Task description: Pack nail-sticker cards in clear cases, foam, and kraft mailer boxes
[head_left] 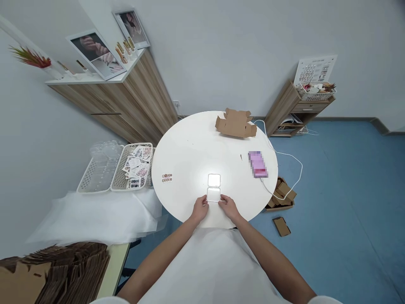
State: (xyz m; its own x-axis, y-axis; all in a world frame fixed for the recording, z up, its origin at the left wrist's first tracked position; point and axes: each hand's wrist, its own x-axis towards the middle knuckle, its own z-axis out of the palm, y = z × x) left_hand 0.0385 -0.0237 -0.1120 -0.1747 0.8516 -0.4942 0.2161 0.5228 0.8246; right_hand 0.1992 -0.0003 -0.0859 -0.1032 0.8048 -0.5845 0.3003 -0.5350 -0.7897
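Two bare hands hold an open clear plastic case (pixel 214 188) at the near edge of the round white worktop (pixel 190 147). Left hand (pixel 200 209) and right hand (pixel 228 207) each pinch a near corner in their grip. A cardboard box (pixel 236 123) lies at the worktop's far edge.

— What escapes us?
— Pink object (pixel 258 164), blurred; small strips (pixel 167 177), too tiny; cardboard stack (pixel 53 270), cut by the lower edge; clear case (pixel 214 193), near corners under our left hand (pixel 200 210) and right hand (pixel 229 207).

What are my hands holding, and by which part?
The open clear case lying on the table: left hand at its near-left corner, right hand at its near-right corner.
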